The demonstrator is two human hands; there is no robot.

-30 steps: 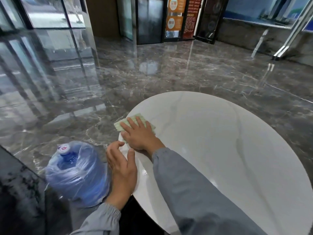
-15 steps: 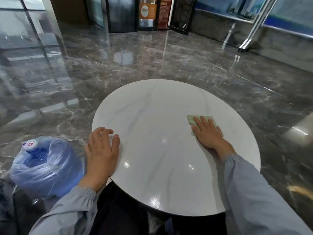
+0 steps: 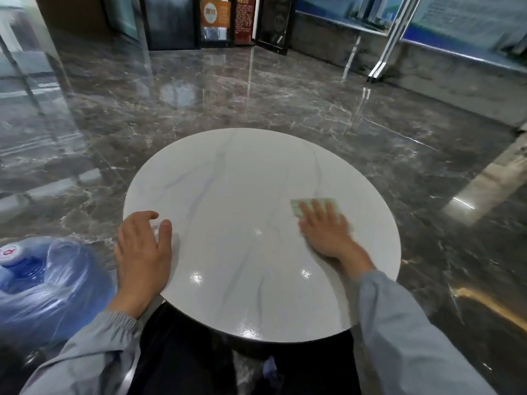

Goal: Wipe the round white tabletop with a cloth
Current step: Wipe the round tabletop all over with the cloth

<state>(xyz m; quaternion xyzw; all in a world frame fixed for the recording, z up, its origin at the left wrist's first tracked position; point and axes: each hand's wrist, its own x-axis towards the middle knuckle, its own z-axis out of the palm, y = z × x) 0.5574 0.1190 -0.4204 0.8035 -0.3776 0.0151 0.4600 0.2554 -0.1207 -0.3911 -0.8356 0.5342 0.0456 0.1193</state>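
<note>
The round white tabletop [image 3: 245, 201] with faint grey veins fills the middle of the view. A pale green cloth [image 3: 299, 207] lies flat on its right side. My right hand [image 3: 325, 228] presses on the cloth with straight, spread fingers and covers most of it. My left hand [image 3: 142, 249] rests on the table's left rim, fingers loosely curved over the edge, holding nothing.
A blue water jug [image 3: 42, 283] wrapped in clear plastic stands on the floor just left of the table. Glossy dark marble floor [image 3: 256, 95] surrounds the table. Dark doors and signs [image 3: 216, 21] line the far wall.
My right hand slid the cloth from the table's left edge across to its right side. The left hand stayed on the left rim. The view swung to centre the table.
</note>
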